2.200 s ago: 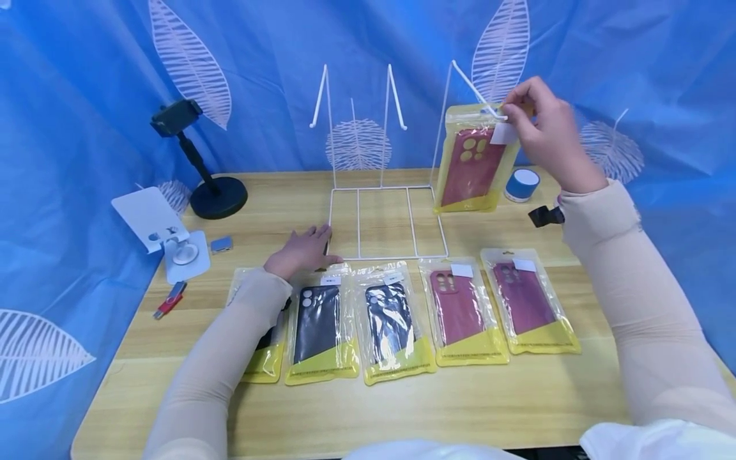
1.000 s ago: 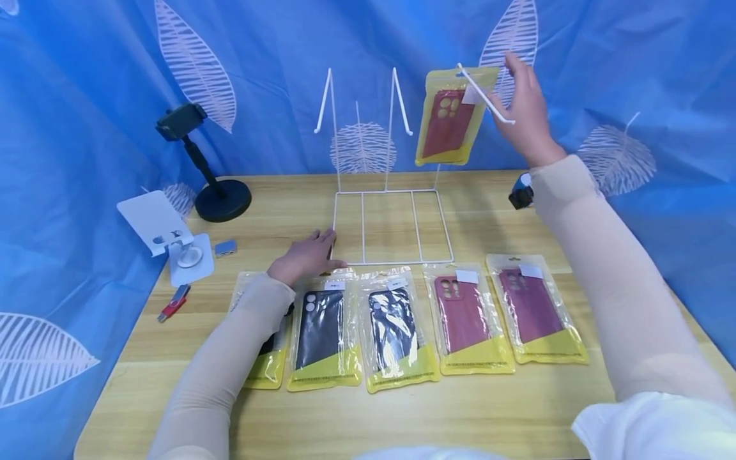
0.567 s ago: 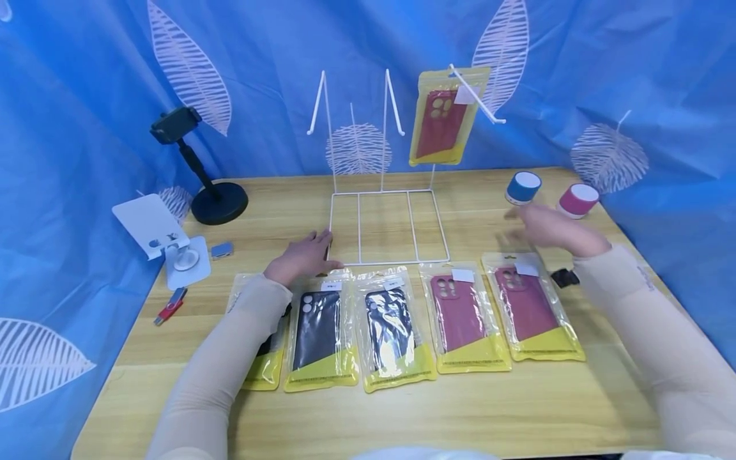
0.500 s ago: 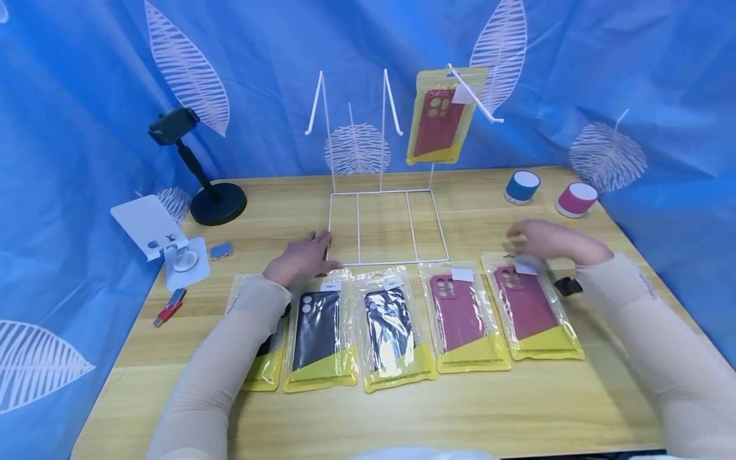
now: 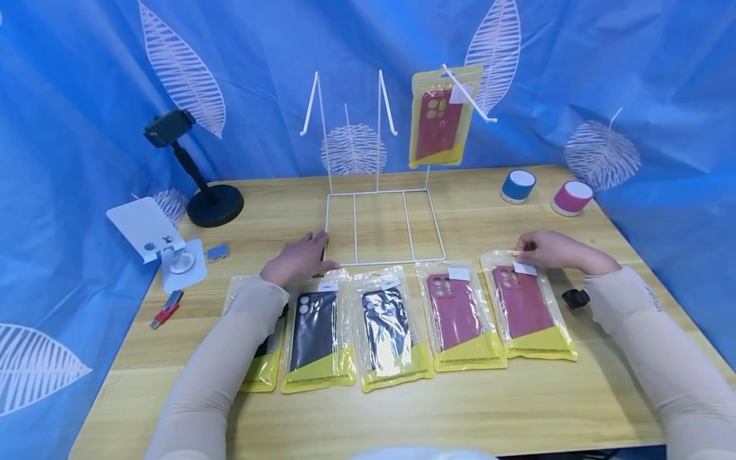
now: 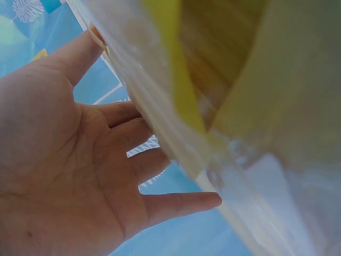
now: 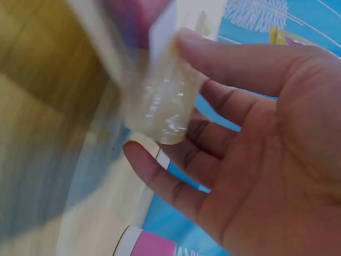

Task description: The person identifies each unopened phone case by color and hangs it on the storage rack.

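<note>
My right hand (image 5: 552, 250) pinches the top edge of the rightmost packaged phone case (image 5: 522, 310), a red one in a clear and yellow bag. In the right wrist view the thumb lies on the bag's top (image 7: 160, 106) and the fingers are behind it. My left hand (image 5: 300, 257) rests with spread fingers at the near left corner of a white wire rack (image 5: 355, 229). Another bagged red phone case (image 5: 439, 128) hangs on the rack's right hook. Left of the pinched bag lie a red case (image 5: 457, 316) and black cases (image 5: 315, 332) in similar bags.
At the back left stands a black phone holder (image 5: 215, 206). A white folding stand (image 5: 183, 268), a small blue item (image 5: 218, 253) and a red USB stick (image 5: 165, 313) lie nearby. Blue (image 5: 518, 186) and pink (image 5: 572, 198) cylinders stand at the back right.
My right hand has hung the bagged red case on the right hook, let go, and come down to pinch the rightmost bag's top. The left hand has stayed at the rack corner.
</note>
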A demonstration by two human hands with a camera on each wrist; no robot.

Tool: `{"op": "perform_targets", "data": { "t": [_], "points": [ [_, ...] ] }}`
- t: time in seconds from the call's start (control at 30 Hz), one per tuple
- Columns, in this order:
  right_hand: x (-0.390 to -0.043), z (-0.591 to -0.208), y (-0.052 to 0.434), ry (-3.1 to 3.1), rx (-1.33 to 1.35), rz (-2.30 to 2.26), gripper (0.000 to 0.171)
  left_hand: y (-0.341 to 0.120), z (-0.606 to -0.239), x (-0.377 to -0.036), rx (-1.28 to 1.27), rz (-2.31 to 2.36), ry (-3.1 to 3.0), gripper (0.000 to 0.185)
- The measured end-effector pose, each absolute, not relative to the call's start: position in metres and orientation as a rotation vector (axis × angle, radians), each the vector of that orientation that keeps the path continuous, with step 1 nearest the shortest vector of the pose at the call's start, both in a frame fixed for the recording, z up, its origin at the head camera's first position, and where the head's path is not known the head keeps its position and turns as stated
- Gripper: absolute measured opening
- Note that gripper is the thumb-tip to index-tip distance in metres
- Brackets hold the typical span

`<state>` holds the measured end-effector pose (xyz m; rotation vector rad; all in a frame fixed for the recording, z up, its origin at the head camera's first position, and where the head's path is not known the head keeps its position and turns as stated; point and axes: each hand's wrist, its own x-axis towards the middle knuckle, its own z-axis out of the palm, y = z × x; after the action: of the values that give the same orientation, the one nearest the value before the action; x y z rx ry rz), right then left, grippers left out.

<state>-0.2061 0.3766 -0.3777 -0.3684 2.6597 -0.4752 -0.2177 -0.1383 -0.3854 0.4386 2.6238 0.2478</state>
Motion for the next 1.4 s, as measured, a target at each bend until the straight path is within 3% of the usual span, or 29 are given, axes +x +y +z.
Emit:
{"op": "perform_targets", "data": {
  "t": [0.47, 0.77, 0.93, 1.4],
  "points": [
    [-0.189, -0.315, 0.354, 3.107, -0.554, -0.796, 0.01, -0.138, -0.387, -0.218, 0.409, 0.285, 2.625, 0.092],
    [-0.176, -0.269, 0.33, 3.22, -1.035, -0.907, 0.009, -0.139, -0.387, -0.217, 0.415, 0.289, 2.625, 0.092],
    [-0.182, -0.246, 0.316, 3.253, -1.165, -0.966, 0.006, -0.139, -0.387, -0.216, 0.415, 0.293, 2.633, 0.091],
    [-0.204, -0.214, 0.279, 3.383, -1.096, -1.217, 0.014, -0.14, -0.39, -0.217, 0.422, 0.289, 2.643, 0.091]
  ]
}}
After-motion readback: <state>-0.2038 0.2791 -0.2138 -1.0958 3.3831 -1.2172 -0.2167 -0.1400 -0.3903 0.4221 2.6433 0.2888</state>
